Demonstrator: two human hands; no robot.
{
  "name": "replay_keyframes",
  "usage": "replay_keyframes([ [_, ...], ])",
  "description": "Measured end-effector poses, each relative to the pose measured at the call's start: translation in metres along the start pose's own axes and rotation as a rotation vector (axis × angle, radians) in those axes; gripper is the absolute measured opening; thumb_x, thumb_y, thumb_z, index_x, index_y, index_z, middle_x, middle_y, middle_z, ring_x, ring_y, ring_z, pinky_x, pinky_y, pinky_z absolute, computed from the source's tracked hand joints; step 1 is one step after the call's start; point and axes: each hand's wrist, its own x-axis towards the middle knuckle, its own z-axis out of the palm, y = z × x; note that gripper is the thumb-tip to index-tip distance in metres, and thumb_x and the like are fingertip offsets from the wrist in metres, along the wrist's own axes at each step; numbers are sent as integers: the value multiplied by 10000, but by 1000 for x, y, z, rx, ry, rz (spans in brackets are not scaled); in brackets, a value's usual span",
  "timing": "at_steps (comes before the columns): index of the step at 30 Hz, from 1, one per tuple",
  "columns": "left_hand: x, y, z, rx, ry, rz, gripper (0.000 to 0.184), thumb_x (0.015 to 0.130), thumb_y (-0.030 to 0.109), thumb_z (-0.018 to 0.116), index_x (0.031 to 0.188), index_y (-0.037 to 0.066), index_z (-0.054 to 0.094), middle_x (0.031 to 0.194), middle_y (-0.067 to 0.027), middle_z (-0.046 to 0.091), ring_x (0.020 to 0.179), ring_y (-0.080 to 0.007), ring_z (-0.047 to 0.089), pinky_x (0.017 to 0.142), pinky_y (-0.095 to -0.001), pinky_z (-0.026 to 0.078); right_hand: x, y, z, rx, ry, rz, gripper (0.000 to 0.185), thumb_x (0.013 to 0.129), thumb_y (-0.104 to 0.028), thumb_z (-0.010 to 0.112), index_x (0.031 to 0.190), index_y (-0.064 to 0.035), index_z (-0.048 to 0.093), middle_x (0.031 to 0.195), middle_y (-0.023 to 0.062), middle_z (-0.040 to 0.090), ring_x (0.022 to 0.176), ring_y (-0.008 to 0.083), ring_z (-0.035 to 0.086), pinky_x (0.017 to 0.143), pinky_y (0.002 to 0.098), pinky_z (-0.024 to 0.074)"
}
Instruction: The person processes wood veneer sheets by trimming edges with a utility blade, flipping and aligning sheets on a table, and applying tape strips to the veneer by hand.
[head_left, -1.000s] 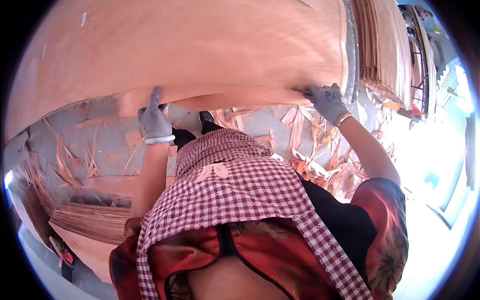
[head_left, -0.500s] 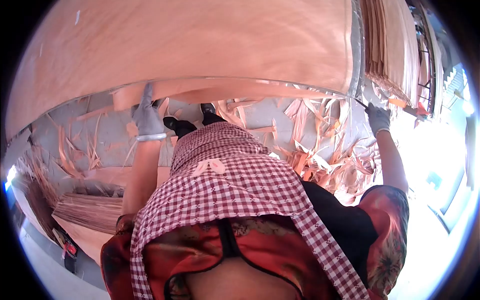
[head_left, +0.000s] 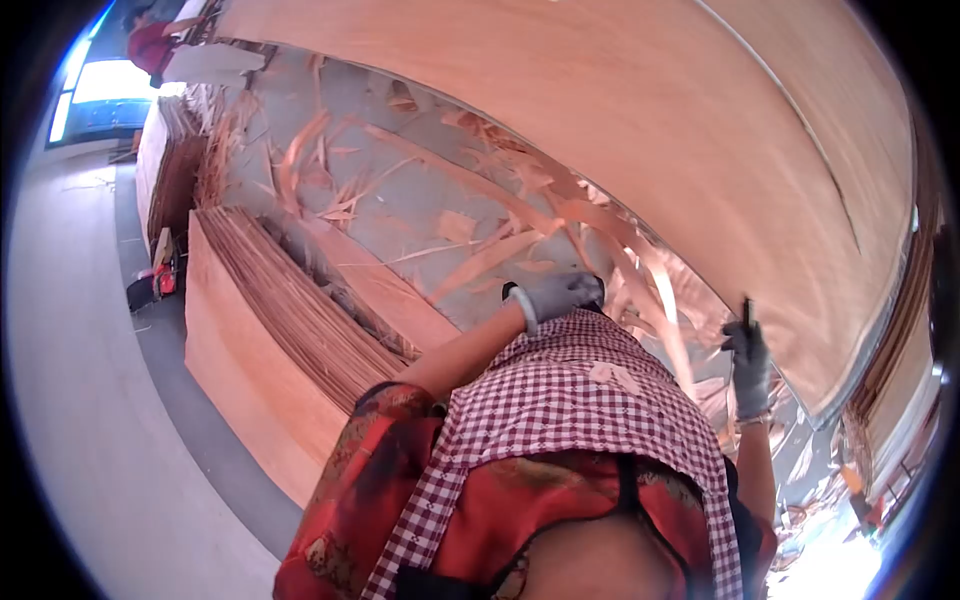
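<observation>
My left hand (head_left: 562,296), in a grey glove, hangs low in front of the checked apron (head_left: 590,400). Its fingers are loosely bent, with nothing seen in them. My right hand (head_left: 748,375), also gloved, is closed round a slim dark knife (head_left: 748,312) whose tip points up and away. That hand is beside the near edge of a large wood veneer sheet (head_left: 640,110), close to its right corner. Whether the knife touches the sheet, I cannot tell.
Long veneer strips (head_left: 490,190) and scraps litter the grey floor (head_left: 400,210). A stack of veneer sheets (head_left: 270,310) stands at the left, and another stack (head_left: 900,330) at the right. A person in red (head_left: 150,45) is at the far upper left.
My view has turned to the left. My left hand has come away from the veneer strip at the sheet's edge and moved in front of the apron. The knife stays in my right hand.
</observation>
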Motion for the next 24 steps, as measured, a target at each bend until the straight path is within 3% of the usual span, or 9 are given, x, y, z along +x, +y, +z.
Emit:
replay_keyframes([
  [2,-38,29,-71,-336,246,-460,294,894,235,525,1060,1,586,959,-65,615,902,-138,559,807,-270,450,15,-30,52,89,-177,6,109,890,-124,511,888,-20,542,746,54,600,588,104,537,555,258,445],
  [5,-126,-41,-121,-211,424,-702,373,871,331,506,1087,39,593,1019,-180,618,962,-208,590,842,-304,442,46,-56,118,8,-330,24,170,824,-124,590,730,-6,512,604,42,541,550,99,496,524,275,417],
  [6,-162,-55,-130,-163,544,-715,276,869,246,555,1010,17,617,821,-12,587,734,-94,514,671,-244,440,57,-70,136,-144,-409,-100,153,821,-121,606,750,-1,543,613,31,539,559,84,481,531,260,414],
  [7,-207,-94,-120,-135,705,-702,342,865,322,522,921,-5,604,818,-132,629,779,-206,592,717,-333,456,67,-86,152,-296,-474,-227,139,819,-119,621,771,4,574,622,21,537,568,70,465,537,246,412],
  [12,-381,-174,-110,-1189,850,-844,161,854,224,549,744,106,550,599,-3,508,467,-142,473,396,-286,370,120,-139,279,-332,-431,-425,104,738,-111,624,713,-37,557,625,155,536,553,281,540,520,362,412],
  [14,-393,-155,-146,-958,832,-942,169,849,221,563,732,103,532,605,-6,504,449,-135,454,389,-282,358,141,-163,329,-364,-522,-338,122,727,-136,658,752,-46,579,675,158,565,594,300,558,537,351,430],
  [17,-414,-196,-203,-841,754,-962,155,849,225,564,768,94,552,623,-14,510,485,-136,468,421,-286,371,167,-203,410,-316,-647,-231,181,839,-211,621,822,-32,594,619,-12,565,528,58,481,482,231,398],
  [21,-392,-246,-302,-801,1002,-835,219,851,256,545,919,66,631,702,-67,596,610,-191,562,560,-322,453,199,-251,503,-386,-756,-150,188,865,-219,595,884,-32,588,674,-12,583,557,40,502,471,211,396],
  [24,-341,-221,-425,-172,947,-877,274,837,209,485,1016,53,622,872,-149,647,796,-284,623,751,-356,475,217,-306,549,-295,-733,-111,179,861,-197,579,798,-30,589,604,21,554,533,88,498,513,245,416],
])
